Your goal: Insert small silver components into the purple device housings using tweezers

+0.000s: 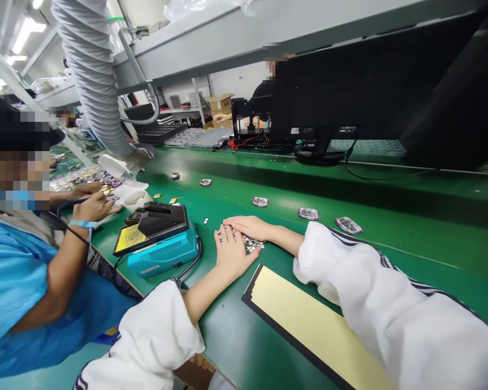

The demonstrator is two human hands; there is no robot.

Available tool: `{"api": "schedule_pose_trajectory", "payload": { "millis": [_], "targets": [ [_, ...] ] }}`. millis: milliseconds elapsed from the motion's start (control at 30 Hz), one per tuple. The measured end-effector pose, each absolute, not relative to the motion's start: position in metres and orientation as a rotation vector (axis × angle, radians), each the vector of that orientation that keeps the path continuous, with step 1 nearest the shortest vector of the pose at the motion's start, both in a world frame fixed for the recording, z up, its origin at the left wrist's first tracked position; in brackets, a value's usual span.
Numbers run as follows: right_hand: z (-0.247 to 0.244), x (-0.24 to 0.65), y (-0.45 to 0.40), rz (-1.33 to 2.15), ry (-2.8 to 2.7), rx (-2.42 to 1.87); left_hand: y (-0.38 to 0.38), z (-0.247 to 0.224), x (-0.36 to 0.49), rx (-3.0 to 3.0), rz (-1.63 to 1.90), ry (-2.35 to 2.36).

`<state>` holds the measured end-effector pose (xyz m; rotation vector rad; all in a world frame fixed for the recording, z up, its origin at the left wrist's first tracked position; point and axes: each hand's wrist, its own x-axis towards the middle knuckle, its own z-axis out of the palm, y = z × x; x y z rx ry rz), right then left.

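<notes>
On the green table, a pile of small white and dark pieces (252,245) lies between my hands; they are too small to name. My left hand (231,252) rests palm down on the near side of the pile, fingers spread. From the far side my right hand (250,226) lies flat along the pile, its fingers stretched toward the left and close to my left fingertips. Both palms hide part of the pile. A few loose bits (205,221) lie just left of it. Nearest to my right forearm is a long pale-yellow sheet with a black border (305,319).
A teal soldering station (165,254) with a black holder stands left. Several small framed devices (260,202) sit in a row along the green conveyor strip. A co-worker in blue (16,260) works at the left. A monitor (341,81) and a white duct hose (89,70) stand behind.
</notes>
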<state>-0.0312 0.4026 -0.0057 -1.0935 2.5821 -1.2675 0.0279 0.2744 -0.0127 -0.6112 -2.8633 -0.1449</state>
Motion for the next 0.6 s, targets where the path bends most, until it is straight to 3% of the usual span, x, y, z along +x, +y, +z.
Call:
{"api": "schedule_pose_trajectory", "payload": {
  "millis": [333,600],
  "targets": [
    [-0.004,0.023,0.472,-1.170,2.798,-0.888,0.319,-0.014,0.052,-0.965,-0.228,-2.801],
    [-0.013,0.041,0.501,-1.048,2.837,-0.963,0.343,-0.011,0.064,-0.996,-0.295,-2.765]
  ]
}}
